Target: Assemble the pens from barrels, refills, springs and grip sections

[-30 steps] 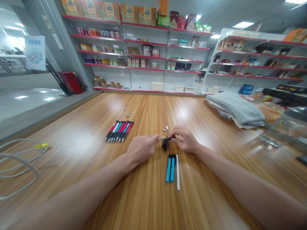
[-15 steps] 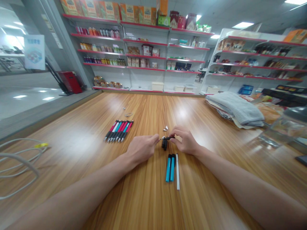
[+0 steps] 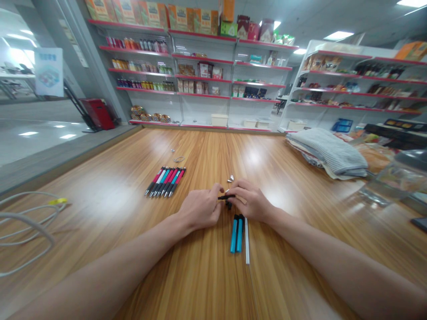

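Observation:
A small black pen grip (image 3: 227, 197) lies crosswise between my two hands, just above the wooden table. My right hand (image 3: 251, 201) pinches its right part with closed fingertips. At its left end is my left hand (image 3: 201, 207), curled around the tip with the index finger raised; the exact contact is partly hidden. Under my right fingers, more black grips (image 3: 228, 205) show only in part. Closer to me lie two blue pen barrels (image 3: 236, 234) with black tops, and beside them thin white refills (image 3: 247, 242). Small silver pen tips (image 3: 231, 178) rest just beyond my hands.
Left of my hands lies a row of assembled pens (image 3: 165, 182) in several colours. Behind it is a small ring of wire (image 3: 179, 159). A white cable (image 3: 30, 218) loops at far left. Folded striped cloth (image 3: 328, 151) and a clear container (image 3: 383, 182) stand at right.
My right hand has shifted slightly left with the black grip and now covers most of the grips below. My left fingers have loosened from a tight pinch, with the index finger lifted.

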{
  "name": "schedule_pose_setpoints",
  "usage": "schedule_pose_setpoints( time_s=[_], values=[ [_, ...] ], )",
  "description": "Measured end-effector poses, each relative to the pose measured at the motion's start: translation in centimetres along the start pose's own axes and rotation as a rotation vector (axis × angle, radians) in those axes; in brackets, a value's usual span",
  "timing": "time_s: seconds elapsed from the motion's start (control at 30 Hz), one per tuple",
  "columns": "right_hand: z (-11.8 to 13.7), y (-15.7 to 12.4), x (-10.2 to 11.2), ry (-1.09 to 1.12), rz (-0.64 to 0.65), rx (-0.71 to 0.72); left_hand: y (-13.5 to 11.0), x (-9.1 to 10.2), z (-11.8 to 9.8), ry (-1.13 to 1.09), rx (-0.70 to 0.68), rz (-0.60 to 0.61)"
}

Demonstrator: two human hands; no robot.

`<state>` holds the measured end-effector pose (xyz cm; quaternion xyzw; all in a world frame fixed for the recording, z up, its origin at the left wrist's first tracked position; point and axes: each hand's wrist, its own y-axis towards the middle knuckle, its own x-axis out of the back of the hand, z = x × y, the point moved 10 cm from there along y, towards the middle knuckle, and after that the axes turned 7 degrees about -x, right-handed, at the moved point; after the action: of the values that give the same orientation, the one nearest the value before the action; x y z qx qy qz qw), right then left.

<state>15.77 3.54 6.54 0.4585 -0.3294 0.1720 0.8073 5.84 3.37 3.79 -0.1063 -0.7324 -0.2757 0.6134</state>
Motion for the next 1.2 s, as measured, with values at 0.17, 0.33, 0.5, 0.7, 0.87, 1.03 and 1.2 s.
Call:
schedule_pose_setpoints(
  time_s=[0.17,0.33,0.5,0.7,0.87,1.03,1.2],
  values=[
    [0.9,0.1,-0.2,0.008,-0.028,0.012,0.0,0.4,0.1,-0.064,-0.018,-0.033],
    [0.6,0.0,0.5,0.015,-0.1,0.015,0.1,0.7,0.0,-0.08,-0.048,-0.054],
    [1.0,-0.1,0.3,0.032,-0.041,0.024,0.1,0.5,-0.4,-0.054,-0.069,-0.046],
    [1.2,-0.1,0.3,0.059,-0.032,0.009,-0.1,0.8,-0.6,-0.1,-0.086,-0.061],
    [0.8,-0.1,0.4,0.056,-0.078,-0.019,-0.1,0.7,-0.3,-0.124,-0.051,-0.056],
    [0.5,-0.1,0.7,0.035,-0.116,-0.062,-0.1,0.5,-0.2,-0.088,-0.062,-0.039],
    [0.3,0.1,0.6,0.001,-0.116,-0.072,-0.2,0.5,-0.6,-0.08,-0.105,-0.013]
  ],
)
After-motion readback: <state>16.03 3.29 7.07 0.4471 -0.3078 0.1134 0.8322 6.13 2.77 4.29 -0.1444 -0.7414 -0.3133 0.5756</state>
